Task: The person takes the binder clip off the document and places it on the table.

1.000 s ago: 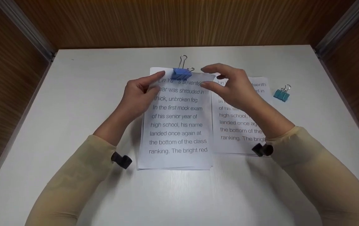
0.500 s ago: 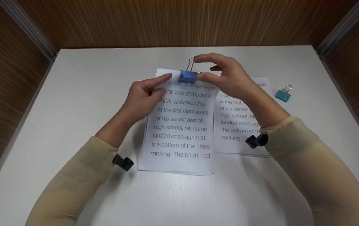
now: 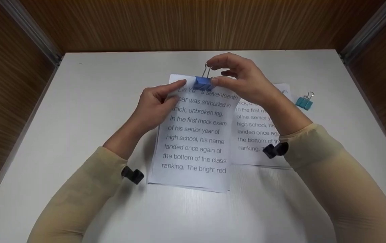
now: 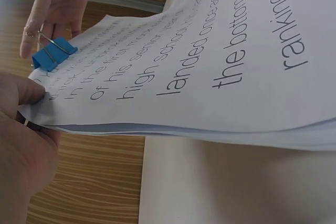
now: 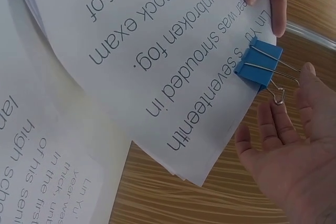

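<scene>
A blue binder clip (image 3: 202, 83) sits over the top edge of a stack of printed sheets (image 3: 196, 148). My left hand (image 3: 156, 105) pinches the stack's upper left corner, thumb on top and fingers behind. In the left wrist view the sheets (image 4: 210, 77) sag in a curve from that raised corner. My right hand (image 3: 247, 81) has its thumb on one wire handle of the clip and a fingertip on the other. The right wrist view shows the clip (image 5: 261, 61) biting the paper edge, its handles between thumb and finger, the other fingers loosely bent.
A second printed stack (image 3: 255, 125) lies to the right, partly behind my right forearm. Beyond it a teal binder clip (image 3: 304, 102) rests on the white table (image 3: 193, 216). Wood-grain panels (image 3: 199, 25) rise at the back and sides.
My right hand has moved left and up from beside the clip onto its handles. The clipped stack has shifted slightly right and tilted, my left hand moving with it.
</scene>
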The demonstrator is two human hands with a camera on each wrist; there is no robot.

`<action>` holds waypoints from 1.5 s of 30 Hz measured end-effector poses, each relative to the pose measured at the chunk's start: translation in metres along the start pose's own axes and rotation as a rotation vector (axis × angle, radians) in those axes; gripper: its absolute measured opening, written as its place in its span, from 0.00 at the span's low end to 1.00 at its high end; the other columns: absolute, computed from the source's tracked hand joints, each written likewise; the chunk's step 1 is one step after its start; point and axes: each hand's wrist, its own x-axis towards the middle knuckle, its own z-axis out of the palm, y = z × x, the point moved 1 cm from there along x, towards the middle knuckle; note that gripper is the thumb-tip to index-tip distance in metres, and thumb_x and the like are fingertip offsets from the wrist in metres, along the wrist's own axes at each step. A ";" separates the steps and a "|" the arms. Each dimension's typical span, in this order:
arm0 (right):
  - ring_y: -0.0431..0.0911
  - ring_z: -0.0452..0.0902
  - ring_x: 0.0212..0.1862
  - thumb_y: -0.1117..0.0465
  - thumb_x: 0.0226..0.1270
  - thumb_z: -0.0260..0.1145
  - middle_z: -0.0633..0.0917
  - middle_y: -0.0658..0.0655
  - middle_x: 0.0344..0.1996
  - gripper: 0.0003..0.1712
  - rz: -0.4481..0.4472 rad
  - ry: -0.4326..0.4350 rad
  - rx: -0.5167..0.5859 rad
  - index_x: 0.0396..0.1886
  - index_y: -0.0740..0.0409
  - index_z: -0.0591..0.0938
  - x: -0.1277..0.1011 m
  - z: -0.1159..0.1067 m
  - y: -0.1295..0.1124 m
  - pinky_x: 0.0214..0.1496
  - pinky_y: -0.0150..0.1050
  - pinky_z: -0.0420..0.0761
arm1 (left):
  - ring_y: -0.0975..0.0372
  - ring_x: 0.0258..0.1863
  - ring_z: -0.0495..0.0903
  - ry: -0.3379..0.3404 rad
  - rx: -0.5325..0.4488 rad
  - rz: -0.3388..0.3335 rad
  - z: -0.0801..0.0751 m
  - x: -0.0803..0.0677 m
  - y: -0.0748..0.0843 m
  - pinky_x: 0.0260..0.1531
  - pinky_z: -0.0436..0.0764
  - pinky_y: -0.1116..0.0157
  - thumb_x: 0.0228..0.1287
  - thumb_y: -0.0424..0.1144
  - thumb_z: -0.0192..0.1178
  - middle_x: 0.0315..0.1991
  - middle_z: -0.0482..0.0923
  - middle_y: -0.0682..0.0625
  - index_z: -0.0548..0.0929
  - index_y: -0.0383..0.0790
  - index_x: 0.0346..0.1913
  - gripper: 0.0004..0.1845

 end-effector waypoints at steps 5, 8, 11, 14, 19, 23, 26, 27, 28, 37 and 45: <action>0.46 0.75 0.64 0.65 0.72 0.73 0.83 0.52 0.61 0.21 0.013 0.018 0.008 0.63 0.57 0.83 -0.001 0.000 -0.001 0.70 0.46 0.73 | 0.59 0.31 0.84 -0.006 0.001 0.024 0.000 0.001 -0.002 0.25 0.78 0.70 0.78 0.29 0.57 0.53 0.90 0.51 0.84 0.55 0.69 0.24; 0.46 0.75 0.61 0.65 0.71 0.75 0.84 0.51 0.60 0.21 0.014 0.043 0.007 0.61 0.57 0.84 -0.002 -0.001 -0.002 0.66 0.43 0.73 | 0.59 0.32 0.84 -0.007 -0.008 0.038 0.000 0.002 -0.002 0.27 0.79 0.69 0.77 0.28 0.58 0.53 0.90 0.51 0.84 0.53 0.69 0.25; 0.46 0.74 0.59 0.66 0.70 0.75 0.84 0.52 0.60 0.20 -0.012 0.072 0.011 0.61 0.57 0.85 -0.002 -0.002 -0.002 0.62 0.42 0.72 | 0.59 0.33 0.84 0.000 -0.024 0.037 0.001 0.003 -0.001 0.27 0.79 0.70 0.77 0.28 0.58 0.54 0.89 0.51 0.84 0.53 0.69 0.24; 0.48 0.73 0.58 0.67 0.70 0.75 0.84 0.53 0.60 0.20 -0.038 0.100 0.012 0.60 0.58 0.84 -0.003 -0.004 -0.004 0.60 0.40 0.71 | 0.58 0.34 0.84 0.003 -0.026 0.032 0.001 0.004 -0.001 0.28 0.79 0.70 0.77 0.29 0.58 0.56 0.88 0.50 0.84 0.53 0.70 0.24; 0.49 0.72 0.59 0.67 0.70 0.74 0.84 0.53 0.59 0.20 -0.043 0.151 -0.005 0.60 0.57 0.84 -0.005 -0.010 -0.006 0.58 0.40 0.70 | 0.57 0.34 0.85 -0.002 -0.016 0.025 0.000 0.003 -0.003 0.28 0.79 0.70 0.78 0.29 0.58 0.58 0.88 0.51 0.83 0.54 0.70 0.25; 0.49 0.72 0.60 0.69 0.70 0.73 0.84 0.54 0.61 0.19 -0.044 0.205 0.016 0.59 0.58 0.83 -0.007 -0.018 -0.006 0.57 0.39 0.70 | 0.57 0.36 0.86 0.012 -0.019 0.002 -0.004 0.004 -0.009 0.29 0.81 0.69 0.78 0.29 0.58 0.59 0.87 0.51 0.83 0.55 0.70 0.25; 0.50 0.72 0.61 0.71 0.70 0.71 0.83 0.56 0.62 0.18 -0.054 0.241 0.029 0.58 0.60 0.83 -0.013 -0.027 -0.005 0.57 0.38 0.71 | 0.57 0.40 0.86 0.032 -0.016 -0.021 -0.008 0.005 -0.015 0.32 0.81 0.70 0.78 0.29 0.58 0.62 0.85 0.51 0.82 0.54 0.71 0.25; 0.51 0.72 0.61 0.72 0.71 0.71 0.82 0.57 0.63 0.18 -0.053 0.248 0.026 0.58 0.61 0.83 -0.015 -0.031 -0.005 0.56 0.38 0.71 | 0.57 0.42 0.86 0.039 -0.016 -0.026 -0.009 0.006 -0.018 0.33 0.81 0.70 0.78 0.29 0.58 0.63 0.85 0.52 0.82 0.54 0.71 0.25; 0.50 0.72 0.61 0.72 0.71 0.71 0.82 0.57 0.63 0.18 -0.051 0.258 0.022 0.58 0.61 0.83 -0.018 -0.035 -0.005 0.56 0.38 0.71 | 0.57 0.44 0.85 0.048 -0.015 -0.035 -0.010 0.007 -0.020 0.34 0.81 0.70 0.78 0.28 0.58 0.65 0.84 0.52 0.82 0.54 0.71 0.25; 0.47 0.73 0.70 0.66 0.73 0.73 0.82 0.54 0.67 0.11 0.110 0.310 -0.090 0.50 0.63 0.84 -0.062 -0.070 0.016 0.56 0.35 0.72 | 0.67 0.68 0.75 0.105 0.044 -0.115 -0.018 0.015 -0.044 0.68 0.71 0.66 0.77 0.27 0.59 0.72 0.77 0.60 0.81 0.54 0.72 0.27; 0.49 0.71 0.74 0.61 0.76 0.71 0.80 0.53 0.70 0.06 0.319 0.358 -0.170 0.48 0.57 0.87 -0.106 -0.097 0.046 0.66 0.34 0.74 | 0.66 0.67 0.75 0.133 0.060 -0.173 -0.021 0.016 -0.058 0.69 0.70 0.64 0.76 0.27 0.59 0.74 0.75 0.59 0.81 0.54 0.72 0.28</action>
